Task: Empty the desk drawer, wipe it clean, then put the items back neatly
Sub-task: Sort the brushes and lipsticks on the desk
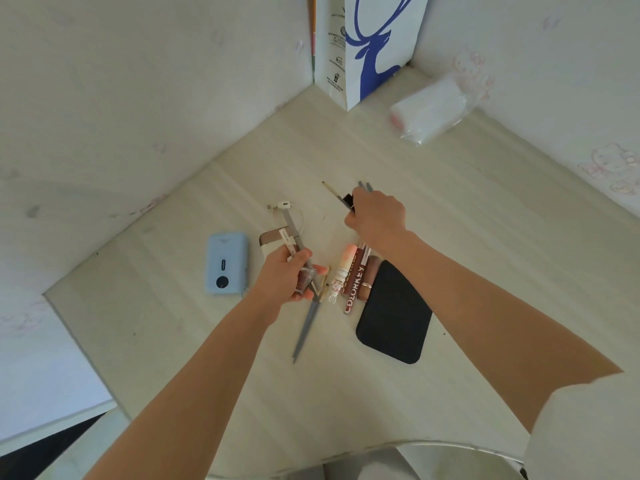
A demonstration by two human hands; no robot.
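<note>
Two hands are working over the desk point(450, 237). We are gripping a small bottle point(305, 277) and gray sticks point(306, 327) in our left hand point(289, 275), while our right hand point(377, 214) is pinching a black tube point(347, 201). Beside them are lying lip tubes point(353, 282), a black pad point(394, 313) and a blue device point(227, 263).

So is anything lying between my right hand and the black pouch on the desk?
Yes. A row of makeup tubes lies on the desk between the right hand and the black pouch, close against the pouch's far-left edge. The hand already grips some small items. Reaching from the right side looks clear.
</note>
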